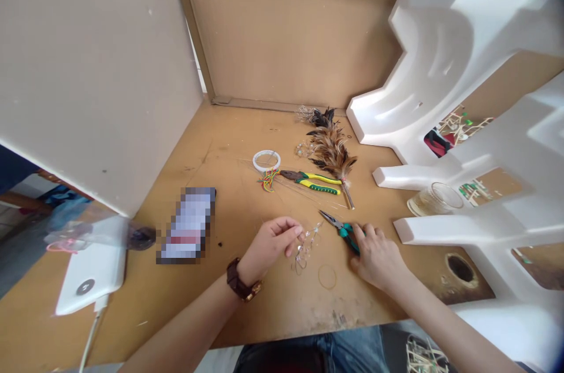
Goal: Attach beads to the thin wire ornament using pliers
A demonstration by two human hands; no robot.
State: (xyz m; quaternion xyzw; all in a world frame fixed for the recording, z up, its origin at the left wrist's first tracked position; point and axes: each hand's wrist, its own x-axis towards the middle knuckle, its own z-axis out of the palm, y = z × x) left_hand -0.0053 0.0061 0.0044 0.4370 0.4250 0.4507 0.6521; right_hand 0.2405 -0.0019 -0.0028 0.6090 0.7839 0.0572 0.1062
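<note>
My left hand (274,238) is closed in a pinch on a small piece of clear beaded wire (306,245) that hangs from its fingertips over the brown table (229,150). A brown watch sits on that wrist. My right hand (379,255) lies over the teal handles of a pair of needle-nose pliers (341,227), fingers curled on them, with the jaws pointing up and left on the table. A thin wire ring (327,276) lies between my two hands.
Yellow-green pliers (314,181), a bunch of coloured wires (268,179), a white tape roll (266,160) and a brown feather bundle (331,151) lie further back. A phone (188,224) and white power bank (90,272) sit left. White foam blocks (440,67) and a glass (434,198) stand right.
</note>
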